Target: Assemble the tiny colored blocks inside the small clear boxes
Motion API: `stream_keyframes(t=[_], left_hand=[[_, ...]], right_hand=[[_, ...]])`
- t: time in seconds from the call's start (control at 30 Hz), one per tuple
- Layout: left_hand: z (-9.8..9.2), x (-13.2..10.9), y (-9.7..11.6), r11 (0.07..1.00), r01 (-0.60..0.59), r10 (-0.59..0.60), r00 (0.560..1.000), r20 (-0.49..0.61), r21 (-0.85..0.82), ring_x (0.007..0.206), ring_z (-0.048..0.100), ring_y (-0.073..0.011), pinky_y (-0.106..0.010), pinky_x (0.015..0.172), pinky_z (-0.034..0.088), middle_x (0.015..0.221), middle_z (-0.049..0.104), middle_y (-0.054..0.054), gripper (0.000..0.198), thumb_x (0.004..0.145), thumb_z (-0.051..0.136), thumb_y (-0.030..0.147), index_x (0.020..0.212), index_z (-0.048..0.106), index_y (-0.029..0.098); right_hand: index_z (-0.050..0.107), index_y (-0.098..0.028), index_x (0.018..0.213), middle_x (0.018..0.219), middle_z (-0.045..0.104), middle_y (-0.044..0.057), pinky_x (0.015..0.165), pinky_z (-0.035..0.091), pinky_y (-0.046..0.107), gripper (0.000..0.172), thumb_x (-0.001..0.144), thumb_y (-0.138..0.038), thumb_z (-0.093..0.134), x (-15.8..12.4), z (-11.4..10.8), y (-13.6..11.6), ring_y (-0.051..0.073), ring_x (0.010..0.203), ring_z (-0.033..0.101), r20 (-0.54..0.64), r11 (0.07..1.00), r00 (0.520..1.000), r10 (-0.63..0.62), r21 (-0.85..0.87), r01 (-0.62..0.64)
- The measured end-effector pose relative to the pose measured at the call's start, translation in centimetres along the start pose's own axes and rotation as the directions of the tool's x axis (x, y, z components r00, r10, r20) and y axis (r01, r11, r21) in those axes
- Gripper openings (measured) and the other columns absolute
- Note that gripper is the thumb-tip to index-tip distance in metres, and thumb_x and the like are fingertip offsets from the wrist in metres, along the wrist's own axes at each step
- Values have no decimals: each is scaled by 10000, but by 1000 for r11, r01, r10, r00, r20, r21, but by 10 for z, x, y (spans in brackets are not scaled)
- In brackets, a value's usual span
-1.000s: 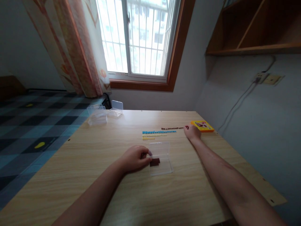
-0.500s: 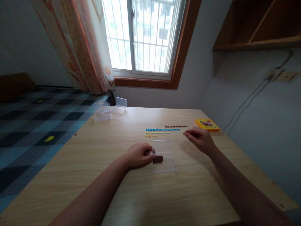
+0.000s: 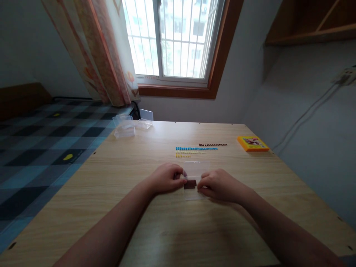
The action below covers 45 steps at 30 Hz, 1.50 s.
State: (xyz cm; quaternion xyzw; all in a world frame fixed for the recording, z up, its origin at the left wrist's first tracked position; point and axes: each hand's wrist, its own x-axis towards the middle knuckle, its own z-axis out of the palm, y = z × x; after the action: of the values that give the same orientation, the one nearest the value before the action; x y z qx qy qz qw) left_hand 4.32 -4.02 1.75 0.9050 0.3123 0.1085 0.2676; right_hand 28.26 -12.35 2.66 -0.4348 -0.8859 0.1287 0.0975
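On the table lies an opened clear plastic box (image 3: 191,195), its lid folded back away from me. A block of small dark brown pieces (image 3: 190,184) fills part of its left side. My left hand (image 3: 168,178) grips the box's left edge between thumb and fingers. Over the right side of the box is my right hand (image 3: 219,184), fingers pinched around a tiny dark brown piece (image 3: 198,191) beside the brown block. Beyond the box are rows of small pieces: brown (image 3: 213,145), blue (image 3: 196,148), pale (image 3: 191,152) and yellow (image 3: 183,156).
A yellow-orange box (image 3: 253,143) with a picture lid sits at the table's right edge. Several clear plastic boxes (image 3: 124,128) stand at the far left corner. A bed with a checked cover (image 3: 83,137) is on the left, and a wall with a cable (image 3: 303,115) on the right.
My right hand has moved left and nearer, from beside the rows to over the box, with the small brown piece. My left hand stays on the box; the camera view has shifted slightly.
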Motion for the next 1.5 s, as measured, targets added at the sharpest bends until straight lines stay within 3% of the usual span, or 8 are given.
stream_keyframes(t=[0.37, 0.57, 0.77, 0.9, 1.5], left_hand=[[0, 0, 0, 999, -32, 32, 999, -16, 9, 659, 542, -162, -271, 616, 338, 681, 638, 6, 176, 835, 640, 326, 848, 768, 206], [2, 1, -1, 999, -52, 52, 999, -8, 12, 736, 597, -176, -265, 660, 384, 743, 684, -2, 170, 838, 645, 324, 870, 768, 212], [0, 0, -1, 998, -55, 55, 998, -3, 1, 731, 604, -178, -262, 653, 392, 734, 685, -4, 165, 839, 641, 313, 865, 771, 214], [0, 0, 0, 999, -47, 47, 999, 2, 9, 738, 609, -179, -261, 653, 393, 747, 690, -6, 164, 833, 648, 312, 869, 774, 213], [3, 0, -2, 997, -66, 66, 998, -10, 42, 717, 605, -175, -264, 633, 380, 744, 697, -6, 154, 831, 638, 304, 844, 760, 210]], right_hand=[[807, -262, 896, 831, 750, 5, 643, 370, 241, 153, 921, -224, 660, -8, 7, 4, 134, 705, 643, -64, 995, 993, 95, 33, -93], [799, -250, 871, 769, 724, 16, 623, 358, 255, 193, 946, -269, 622, -13, 11, 5, 133, 670, 624, -66, 998, 996, 60, 7, -59], [795, -261, 1003, 850, 735, 23, 647, 396, 244, 250, 900, -164, 588, -22, 8, 12, 137, 714, 647, -91, 996, 996, 17, 91, -8], [799, -275, 990, 796, 715, 6, 609, 368, 244, 249, 878, -158, 610, -24, 10, 12, 123, 650, 614, -71, 998, 997, -1, 70, 6], [783, -263, 978, 727, 648, 2, 590, 331, 256, 222, 972, -245, 562, -18, 19, 8, 109, 599, 551, -118, 1000, 993, -22, 15, 24]])
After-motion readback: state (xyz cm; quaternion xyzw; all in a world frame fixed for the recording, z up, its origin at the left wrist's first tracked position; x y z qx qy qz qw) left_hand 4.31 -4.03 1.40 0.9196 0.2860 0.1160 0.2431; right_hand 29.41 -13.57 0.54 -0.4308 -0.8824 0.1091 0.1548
